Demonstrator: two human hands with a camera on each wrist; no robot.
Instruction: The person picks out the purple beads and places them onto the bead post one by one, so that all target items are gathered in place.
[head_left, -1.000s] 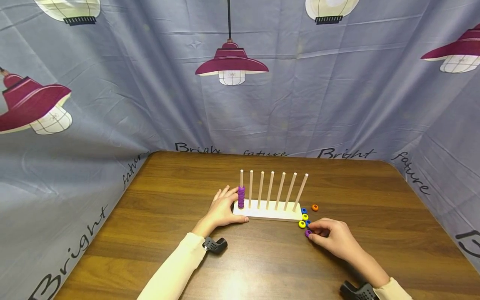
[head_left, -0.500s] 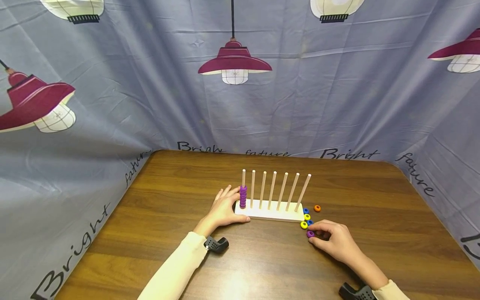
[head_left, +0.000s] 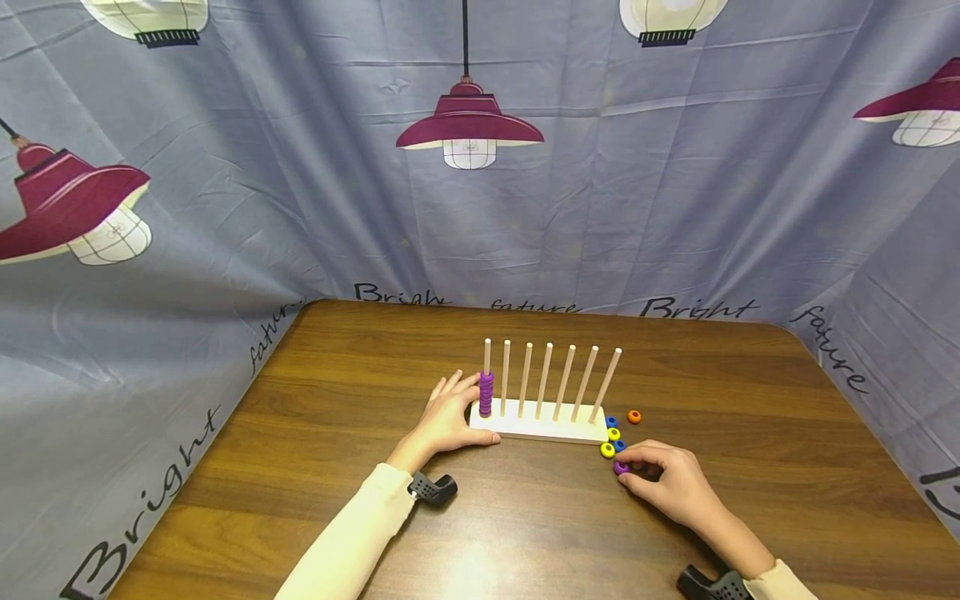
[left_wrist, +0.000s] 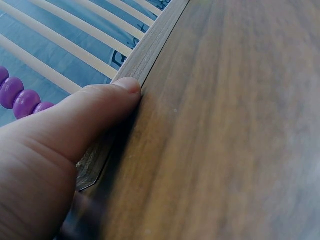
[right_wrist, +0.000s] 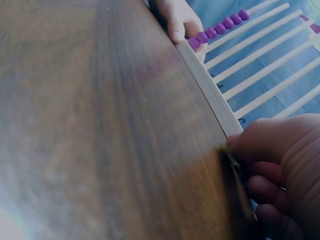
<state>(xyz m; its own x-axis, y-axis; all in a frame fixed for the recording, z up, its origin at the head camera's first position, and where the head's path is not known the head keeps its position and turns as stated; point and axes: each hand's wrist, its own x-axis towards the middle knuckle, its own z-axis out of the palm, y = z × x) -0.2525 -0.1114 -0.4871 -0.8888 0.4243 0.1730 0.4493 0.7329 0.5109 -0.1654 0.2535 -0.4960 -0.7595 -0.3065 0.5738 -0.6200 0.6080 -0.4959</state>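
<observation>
A pale wooden peg rack (head_left: pixel 540 422) with several upright pegs stands on the table. Purple beads (head_left: pixel 486 396) are stacked on its leftmost peg; the other pegs are bare. My left hand (head_left: pixel 442 418) grips the rack's left end, thumb along the front edge of the base and fingers behind. In the left wrist view, the thumb (left_wrist: pixel 95 110) presses against the base's side. Off the rack's right end, my right hand (head_left: pixel 663 477) pinches a loose purple bead (head_left: pixel 621 468) between thumb and index finger. This bead is hidden by the fingers in the right wrist view.
Two yellow beads, one yellow bead (head_left: pixel 607 450) nearest the hand, and two blue beads, one blue bead (head_left: pixel 611 422) farther back, lie by the rack's right end. An orange bead (head_left: pixel 634 417) lies slightly apart. A printed curtain (head_left: pixel 480 225) hangs behind the wooden table (head_left: pixel 360 367).
The head view has shifted slightly. Both hands, the rack and the beads stay essentially where they were on the table.
</observation>
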